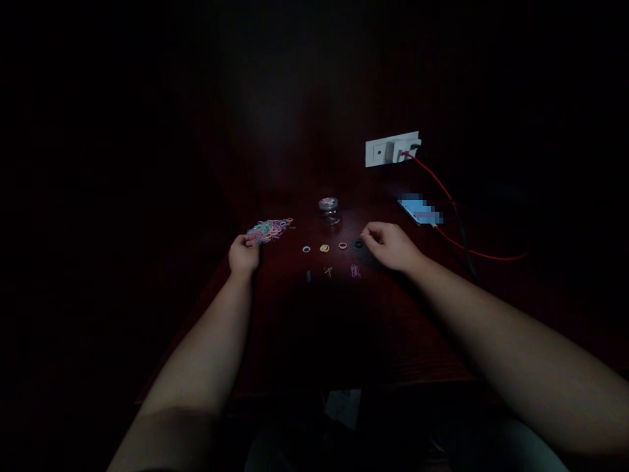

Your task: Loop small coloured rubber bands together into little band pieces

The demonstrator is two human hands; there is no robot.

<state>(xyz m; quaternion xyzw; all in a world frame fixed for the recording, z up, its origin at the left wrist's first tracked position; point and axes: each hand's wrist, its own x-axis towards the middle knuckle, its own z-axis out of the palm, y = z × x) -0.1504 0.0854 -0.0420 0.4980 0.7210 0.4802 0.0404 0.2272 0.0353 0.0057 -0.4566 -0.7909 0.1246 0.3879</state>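
Observation:
My left hand (244, 255) is at the near left edge of a heap of small multicoloured elastic bands (272, 228), its fingers bent together against them. Whatever is between those fingers is too small to make out. On the right, my right hand (390, 244) is closed, its fingertips pinched just beside a black hair tie (358, 244); its grip is hidden. In line with that tie lie a pink hair tie (343, 246), several yellow hair ties (324, 248) and a light blue one (306, 249). Nearer me are purple bands (355, 271), pale crossed bands (328, 271) and a small bluish bundle (308, 275).
A clear lidded jar (329, 211) stands behind the row on the dark red table (295, 328). Back right lies a phone (420, 210) on a red cable (484, 254), which runs to a charger in the wall socket (378, 153). The surroundings are very dark.

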